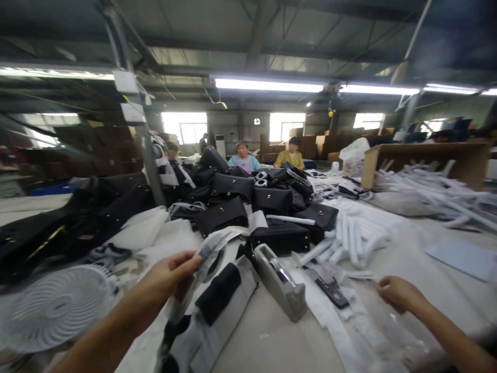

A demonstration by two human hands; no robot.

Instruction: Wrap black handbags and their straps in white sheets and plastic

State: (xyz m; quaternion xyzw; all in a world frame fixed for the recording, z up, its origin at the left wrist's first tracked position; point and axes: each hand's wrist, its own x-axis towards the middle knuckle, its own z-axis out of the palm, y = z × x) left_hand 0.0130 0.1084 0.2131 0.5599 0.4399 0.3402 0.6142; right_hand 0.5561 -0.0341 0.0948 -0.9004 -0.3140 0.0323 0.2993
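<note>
My left hand pinches a strap wrapped in pale, see-through film, thumb on top. Below and to its right lies a black handbag partly covered in white paper. A grey tape dispenser stands on the table between my hands. My right hand is over the right side of the table, fingers curled and pressed together near clear plastic bags. Whatever its fingertips hold, if anything, is too small to make out. Left of it lies a dark flat piece on white paper.
Finished-looking black handbags are heaped across the middle. White wrapped rolls lie to the right, with more by a cardboard box. A white fan is at lower left, near a metal post. Several people sit beyond.
</note>
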